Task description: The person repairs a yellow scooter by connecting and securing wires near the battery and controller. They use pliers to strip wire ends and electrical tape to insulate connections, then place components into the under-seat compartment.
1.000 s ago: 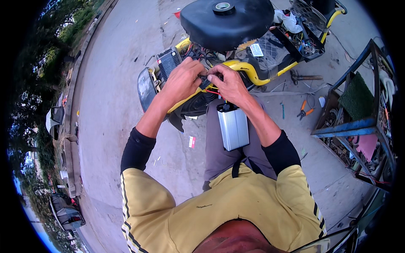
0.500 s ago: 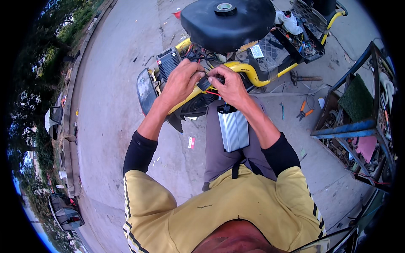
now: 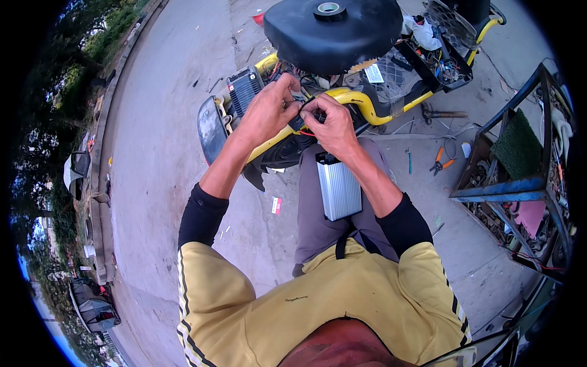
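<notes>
Both hands meet over the yellow-framed scooter, around a small black connector with red and yellow wires near it. My left hand keeps its thumb against the connector, its index finger raised off the thumb; its other fingers are partly hidden. With thumb and fingertips my right hand pinches the connector's near right end. A silver finned controller box with a black end rests across my thighs below the hands. Beyond my left hand, a dark finned box sits among the scooter's wiring.
A black seat carrying a tape roll stands over the scooter. On the ground to the right lie a hammer, orange-handled pliers and a small teal tool. A blue metal frame rack holds clutter at far right.
My left index finger has lifted away from the thumb, opening a gap between them. The right hand has shifted slightly left and stays pinched. The silver box remains on my lap.
</notes>
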The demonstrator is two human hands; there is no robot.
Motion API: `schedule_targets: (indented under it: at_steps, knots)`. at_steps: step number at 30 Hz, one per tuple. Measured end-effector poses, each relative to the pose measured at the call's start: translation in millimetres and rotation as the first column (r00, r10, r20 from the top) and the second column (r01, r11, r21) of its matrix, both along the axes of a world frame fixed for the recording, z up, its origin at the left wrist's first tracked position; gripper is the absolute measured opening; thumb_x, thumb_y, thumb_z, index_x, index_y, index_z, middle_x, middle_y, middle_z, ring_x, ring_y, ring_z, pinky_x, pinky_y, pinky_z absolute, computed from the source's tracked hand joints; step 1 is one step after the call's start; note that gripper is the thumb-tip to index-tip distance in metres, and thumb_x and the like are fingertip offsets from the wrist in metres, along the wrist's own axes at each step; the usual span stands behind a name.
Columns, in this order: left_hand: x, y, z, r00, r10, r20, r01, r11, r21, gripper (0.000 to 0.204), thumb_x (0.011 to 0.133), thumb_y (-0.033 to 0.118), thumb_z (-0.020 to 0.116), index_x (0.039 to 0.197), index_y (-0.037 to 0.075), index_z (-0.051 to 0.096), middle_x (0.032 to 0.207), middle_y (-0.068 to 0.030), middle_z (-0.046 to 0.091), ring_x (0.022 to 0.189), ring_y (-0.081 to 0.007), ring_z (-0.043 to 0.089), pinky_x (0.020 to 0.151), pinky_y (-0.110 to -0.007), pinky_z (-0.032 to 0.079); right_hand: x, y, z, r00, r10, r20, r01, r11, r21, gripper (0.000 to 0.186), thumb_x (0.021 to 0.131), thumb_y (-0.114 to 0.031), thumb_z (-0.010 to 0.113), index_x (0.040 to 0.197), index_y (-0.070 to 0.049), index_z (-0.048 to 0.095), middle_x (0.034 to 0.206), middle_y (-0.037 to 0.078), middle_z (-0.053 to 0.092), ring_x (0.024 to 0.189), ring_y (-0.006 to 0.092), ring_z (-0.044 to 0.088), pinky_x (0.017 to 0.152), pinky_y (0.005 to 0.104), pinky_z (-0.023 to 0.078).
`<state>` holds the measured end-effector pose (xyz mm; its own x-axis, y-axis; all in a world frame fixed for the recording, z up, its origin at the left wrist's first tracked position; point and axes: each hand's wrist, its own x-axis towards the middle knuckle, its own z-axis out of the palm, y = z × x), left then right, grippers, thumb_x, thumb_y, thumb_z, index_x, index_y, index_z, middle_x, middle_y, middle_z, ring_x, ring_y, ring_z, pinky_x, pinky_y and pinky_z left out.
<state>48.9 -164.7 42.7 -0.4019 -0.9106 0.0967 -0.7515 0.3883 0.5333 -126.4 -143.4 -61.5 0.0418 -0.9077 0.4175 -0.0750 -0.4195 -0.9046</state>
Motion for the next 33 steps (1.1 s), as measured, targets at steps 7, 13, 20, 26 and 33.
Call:
schedule_targets:
  at_steps: [7, 13, 20, 26, 33]
  knots:
    - [24, 7, -12, 0.94, -0.267, 0.214, 0.331, 0.865, -0.377, 0.015, 0.095, 0.006, 0.076, 0.109, 0.003, 0.071, 0.109, -0.0103, 0.069, 0.101, -0.0331, 0.062, 0.089, -0.043, 0.052, 0, 1, 4, 0.998, 0.004, 0.057, -0.007, 0.998, 0.059, 0.014, 0.093, -0.01, 0.079, 0.097, 0.001, 0.073, 0.093, 0.012, 0.072, 0.087, 0.0291, 0.073, 0.08, 0.0387, 0.056]
    - [18, 12, -13, 0.937, -0.243, 0.252, 0.333, 0.843, -0.423, 0.016, 0.095, 0.007, 0.076, 0.11, 0.004, 0.073, 0.105, -0.0084, 0.067, 0.101, -0.0315, 0.06, 0.09, -0.043, 0.052, -5, -2, -1, 1.0, 0.022, -0.014, -0.022, 1.0, -0.007, 0.012, 0.094, -0.009, 0.078, 0.098, 0.001, 0.073, 0.094, 0.013, 0.071, 0.089, 0.0304, 0.072, 0.08, 0.0408, 0.055]
    - [3, 10, -6, 0.895, -0.184, 0.407, 0.33, 0.887, -0.325, 0.011, 0.092, 0.001, 0.072, 0.103, 0.003, 0.069, 0.099, -0.0108, 0.062, 0.098, -0.0332, 0.057, 0.089, -0.044, 0.049, -8, 3, 2, 0.988, -0.048, -0.144, 0.024, 0.987, -0.16, 0.011, 0.094, -0.005, 0.077, 0.102, -0.002, 0.07, 0.097, 0.015, 0.065, 0.09, 0.0386, 0.068, 0.078, 0.0468, 0.054]
    - [10, 5, 5, 0.869, -0.268, 0.416, 0.373, 0.907, -0.195, 0.016, 0.088, -0.003, 0.069, 0.103, 0.001, 0.066, 0.101, -0.0134, 0.061, 0.101, -0.0362, 0.057, 0.09, -0.046, 0.048, -3, 5, 2, 0.984, -0.077, -0.159, 0.047, 0.981, -0.187, 0.013, 0.095, -0.005, 0.076, 0.105, -0.002, 0.069, 0.099, 0.015, 0.063, 0.092, 0.04, 0.068, 0.079, 0.0486, 0.054]
    - [7, 0, 3, 0.864, -0.205, 0.459, 0.31, 0.936, -0.165, 0.023, 0.082, -0.006, 0.066, 0.103, 0.0, 0.066, 0.102, -0.0134, 0.063, 0.103, -0.0364, 0.057, 0.092, -0.046, 0.049, -8, 2, 10, 0.994, 0.057, -0.093, -0.063, 0.996, -0.063, 0.014, 0.099, -0.01, 0.073, 0.107, 0.001, 0.069, 0.099, 0.016, 0.067, 0.091, 0.0381, 0.068, 0.081, 0.0462, 0.054]
